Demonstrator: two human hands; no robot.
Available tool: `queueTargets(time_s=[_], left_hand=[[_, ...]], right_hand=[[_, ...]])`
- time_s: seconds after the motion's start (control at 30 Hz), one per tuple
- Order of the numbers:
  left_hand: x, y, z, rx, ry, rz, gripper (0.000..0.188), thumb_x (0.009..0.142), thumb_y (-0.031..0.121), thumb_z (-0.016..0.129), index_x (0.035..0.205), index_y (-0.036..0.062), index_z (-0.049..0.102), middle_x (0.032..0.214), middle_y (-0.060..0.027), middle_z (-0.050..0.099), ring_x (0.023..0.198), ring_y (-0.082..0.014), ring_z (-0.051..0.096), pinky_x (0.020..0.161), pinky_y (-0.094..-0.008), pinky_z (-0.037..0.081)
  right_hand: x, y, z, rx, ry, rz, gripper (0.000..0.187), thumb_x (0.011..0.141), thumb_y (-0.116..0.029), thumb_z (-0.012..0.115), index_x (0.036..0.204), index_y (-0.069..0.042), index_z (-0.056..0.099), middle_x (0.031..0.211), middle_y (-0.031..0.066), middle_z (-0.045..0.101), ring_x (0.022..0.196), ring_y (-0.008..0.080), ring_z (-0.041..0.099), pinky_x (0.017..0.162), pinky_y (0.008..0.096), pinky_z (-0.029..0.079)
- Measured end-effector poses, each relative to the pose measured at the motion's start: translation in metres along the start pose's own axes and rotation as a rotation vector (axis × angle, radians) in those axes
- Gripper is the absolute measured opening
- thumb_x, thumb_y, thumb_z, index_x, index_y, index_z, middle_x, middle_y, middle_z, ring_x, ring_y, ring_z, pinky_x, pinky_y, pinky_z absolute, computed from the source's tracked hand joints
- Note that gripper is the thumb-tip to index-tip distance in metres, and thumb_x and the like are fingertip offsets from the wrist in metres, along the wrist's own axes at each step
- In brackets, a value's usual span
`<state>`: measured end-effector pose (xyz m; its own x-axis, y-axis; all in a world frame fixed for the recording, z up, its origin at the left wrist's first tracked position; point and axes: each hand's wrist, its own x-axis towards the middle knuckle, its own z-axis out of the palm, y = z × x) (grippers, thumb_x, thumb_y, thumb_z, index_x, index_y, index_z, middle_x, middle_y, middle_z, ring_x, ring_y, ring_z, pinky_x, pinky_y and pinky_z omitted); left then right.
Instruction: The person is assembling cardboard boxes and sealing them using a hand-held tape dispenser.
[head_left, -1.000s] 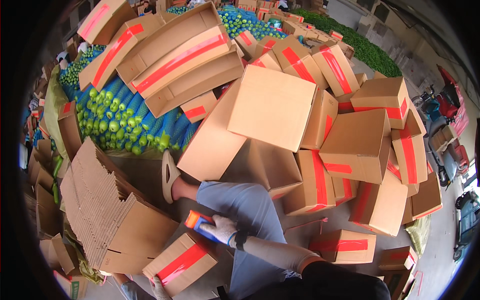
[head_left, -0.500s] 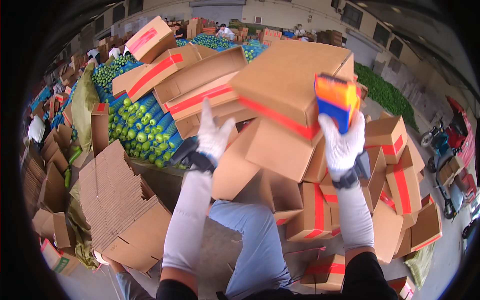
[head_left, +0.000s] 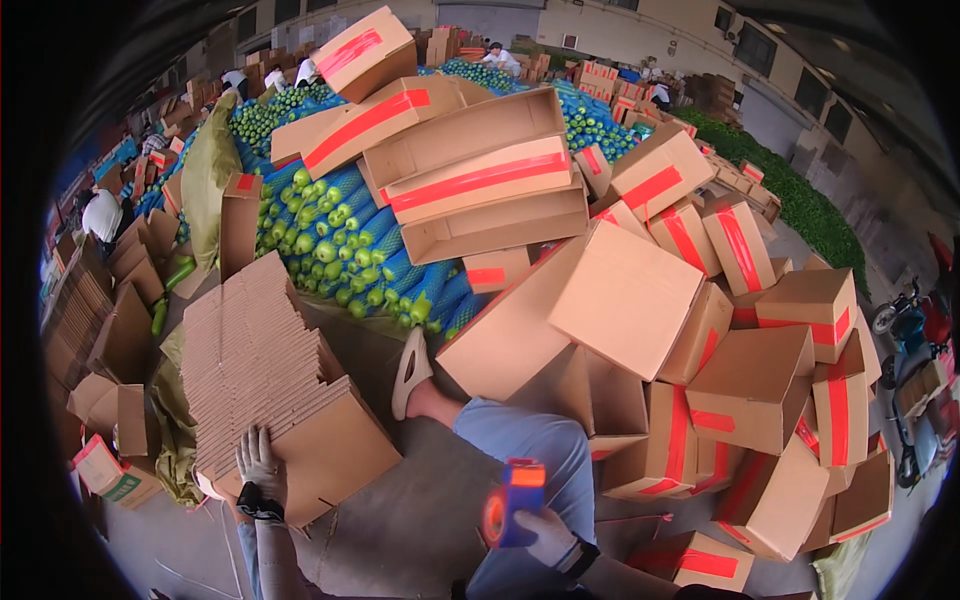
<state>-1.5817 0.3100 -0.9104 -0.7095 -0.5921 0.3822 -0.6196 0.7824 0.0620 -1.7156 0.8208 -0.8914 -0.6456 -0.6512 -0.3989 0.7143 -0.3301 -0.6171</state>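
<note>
My left hand (head_left: 262, 470), in a white knit glove, lies with fingers flat and slightly apart on the near edge of a stack of flattened cardboard boxes (head_left: 255, 350). The stack leans at the left, its many sheets fanned like steps. Lower and to the right, my right hand (head_left: 550, 538), gloved as well, is closed around a blue and orange tape dispenser (head_left: 513, 500), held over my bent knee. A made-up box (head_left: 627, 298) with a plain face toward me sits on the pile of red-taped cartons ahead.
Red-taped cartons (head_left: 770, 375) are heaped at the right, some open. Behind the stack lie long green vegetables (head_left: 330, 245) in blue netting, with open cartons (head_left: 470, 135) on top. Scooters (head_left: 905, 370) stand far right. Several people work at the back.
The large box that was in front of my hands is no longer there. My left hand has dropped onto the cardboard stack; my right hand has lowered with the tape dispenser.
</note>
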Motion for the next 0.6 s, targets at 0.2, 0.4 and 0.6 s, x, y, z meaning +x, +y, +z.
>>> queueTargets(time_s=[0.2,0.4,0.6], left_hand=[[-0.011,0.056,-0.011,0.005,0.109,0.028,0.079,0.073,0.013,0.071,0.146,0.0064,0.039,0.151,-0.0181,0.039,0.14,-0.0357,0.035,0.118,-0.0514,0.023],[-0.068,0.035,-0.05,0.031,0.113,0.093,0.047,0.08,0.022,0.069,0.125,0.0131,0.059,0.118,-0.0051,0.063,0.107,-0.026,0.062,0.092,-0.0449,0.047],[-0.102,0.045,-0.1,-0.176,-0.262,0.616,0.029,0.085,0.04,0.064,0.103,0.0176,0.066,0.096,-0.0004,0.062,0.09,-0.0217,0.063,0.076,-0.0399,0.049]], right_hand=[[0.032,0.03,0.065,-0.001,-0.192,0.207,0.04,0.1,-0.018,0.056,0.137,-0.003,0.048,0.125,0.0076,0.06,0.117,0.0194,0.058,0.103,0.0404,0.047],[0.057,0.005,0.119,-0.443,-0.266,-0.242,0.045,0.091,-0.016,0.069,0.129,-0.002,0.049,0.113,0.0068,0.062,0.103,0.0173,0.063,0.092,0.0331,0.051],[0.074,-0.039,0.139,-1.568,-0.08,-0.883,0.059,0.073,-0.025,0.085,0.115,-0.002,0.052,0.104,0.0186,0.064,0.092,0.0342,0.065,0.08,0.0393,0.053]])
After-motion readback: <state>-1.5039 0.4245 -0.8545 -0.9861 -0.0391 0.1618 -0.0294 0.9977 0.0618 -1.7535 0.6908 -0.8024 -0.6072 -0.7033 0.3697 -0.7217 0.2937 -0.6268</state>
